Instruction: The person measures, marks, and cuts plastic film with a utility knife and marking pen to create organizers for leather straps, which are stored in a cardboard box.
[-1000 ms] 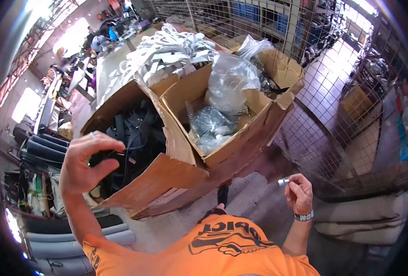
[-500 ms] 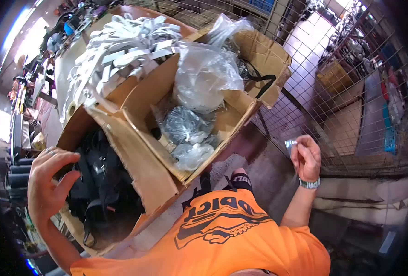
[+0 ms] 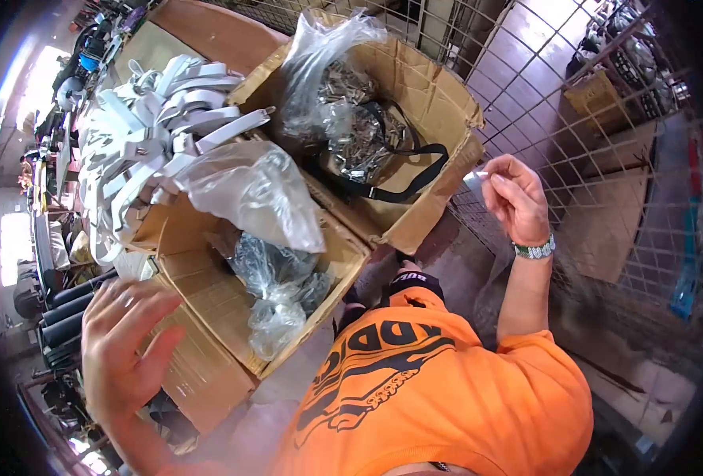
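My right hand (image 3: 516, 198) pinches a small, shiny, silvery piece (image 3: 473, 181) between thumb and fingers, beside the right edge of the far cardboard box (image 3: 434, 87). That box holds a clear plastic bag (image 3: 308, 83), many small metal parts (image 3: 359, 135) and a black strap (image 3: 415, 189). With fingers curved and apart, my left hand (image 3: 125, 341) hovers empty at the left of the near cardboard box (image 3: 197, 270). Inside the near box lie knotted clear bags (image 3: 276, 309), and a crumpled plastic sheet (image 3: 256, 190) drapes over its far side.
Left of the boxes is a heap of white straps (image 3: 141, 135) with buckles. A wire mesh fence (image 3: 518, 87) runs along the right. Dark rolls (image 3: 70, 309) and cluttered shelving stand at the far left. A cardboard flap (image 3: 201, 373) sticks out below my left hand.
My view has shifted toward the far box, whose metal parts and strap now show more. The plastic over the near box has moved left. My right hand, still pinching the piece, is closer to the far box.
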